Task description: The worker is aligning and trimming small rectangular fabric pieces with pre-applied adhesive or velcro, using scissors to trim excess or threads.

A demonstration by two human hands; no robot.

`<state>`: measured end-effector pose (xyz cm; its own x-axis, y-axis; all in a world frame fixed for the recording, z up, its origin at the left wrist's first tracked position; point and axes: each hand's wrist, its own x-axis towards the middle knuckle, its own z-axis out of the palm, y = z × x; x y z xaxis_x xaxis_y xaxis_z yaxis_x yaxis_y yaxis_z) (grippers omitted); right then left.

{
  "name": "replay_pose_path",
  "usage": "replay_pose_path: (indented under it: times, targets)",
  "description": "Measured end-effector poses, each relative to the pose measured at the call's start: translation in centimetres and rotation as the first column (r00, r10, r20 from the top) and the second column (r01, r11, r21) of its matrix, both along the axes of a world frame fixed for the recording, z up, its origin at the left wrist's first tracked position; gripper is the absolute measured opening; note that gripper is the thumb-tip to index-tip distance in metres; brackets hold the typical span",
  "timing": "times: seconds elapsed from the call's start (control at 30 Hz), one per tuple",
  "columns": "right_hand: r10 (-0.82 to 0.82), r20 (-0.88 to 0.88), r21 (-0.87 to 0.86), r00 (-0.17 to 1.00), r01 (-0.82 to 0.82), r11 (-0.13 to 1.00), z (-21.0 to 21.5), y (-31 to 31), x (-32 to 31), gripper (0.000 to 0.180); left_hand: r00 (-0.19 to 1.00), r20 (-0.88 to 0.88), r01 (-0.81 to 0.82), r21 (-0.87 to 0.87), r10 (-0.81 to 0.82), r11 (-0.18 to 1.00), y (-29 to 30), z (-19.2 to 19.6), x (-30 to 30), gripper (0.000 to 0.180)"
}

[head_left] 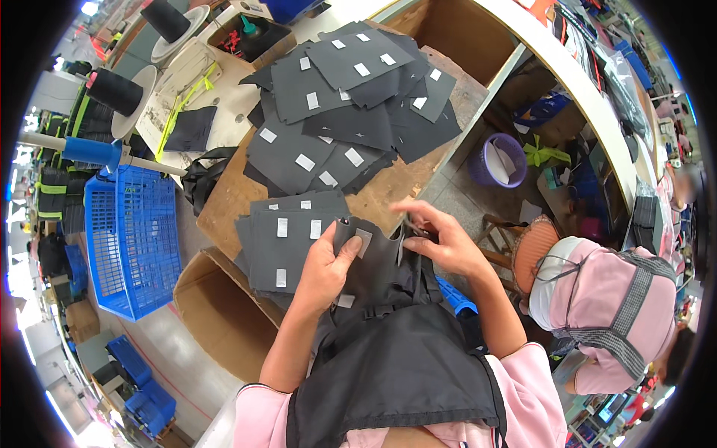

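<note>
My left hand [326, 263] pinches a dark grey fabric panel [377, 257] at its left side, thumb beside a small pale patch on it. The panel hangs over my lap, its upper edge curled. At the panel's right edge, my right hand [449, 245] has its fingers closed round a small metal tool [404, 226] that looks like thread snips, mostly hidden by the fingers. Just left of the held panel lies a neat stack of similar panels [261, 257] with white patches. Farther off, a loose heap of such panels [295, 153] spreads over the wooden board [224, 196].
An open cardboard box [216, 313] stands at the near left, with a blue plastic basket [134, 246] beyond. Black thread cones [116, 93] stand at the far left. On the right are a purple bin [499, 160] and a seated person in pink [609, 306].
</note>
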<state>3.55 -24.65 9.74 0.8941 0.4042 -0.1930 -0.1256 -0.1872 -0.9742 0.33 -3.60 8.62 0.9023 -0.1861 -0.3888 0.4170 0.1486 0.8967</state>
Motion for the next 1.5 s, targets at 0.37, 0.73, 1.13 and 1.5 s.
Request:
replay_pose_path:
  times: [0.37, 0.73, 1.13, 1.5]
  targets:
    - [-0.222, -0.143, -0.009, 0.964, 0.223, 0.975, -1.1, 1.0, -2.3, 0.016, 0.967, -0.249, -0.126, -0.259, 0.06, 0.958, -0.7, 0.6, 0.1, 0.023]
    - [-0.045, 0.746, -0.292, 0.664, 0.388, 0.874, 0.2, 2.1, -4.0, 0.032, 0.978, -0.182, -0.122, -0.124, 0.098, 0.985, -1.2, 1.1, -0.2, 0.016]
    - [0.099, 0.808, -0.363, 0.581, 0.358, 0.861, 1.8, 0.6, -3.0, 0.032, 0.985, -0.132, -0.111, 0.002, 0.11, 0.994, -1.3, 1.5, 0.1, 0.018]
    - [0.333, 0.835, -0.463, 0.439, 0.234, 0.855, 3.3, -1.2, -0.9, 0.032, 1.0, -0.021, 0.007, 0.155, -0.004, 0.988, -1.3, 2.4, 0.6, 0.021]
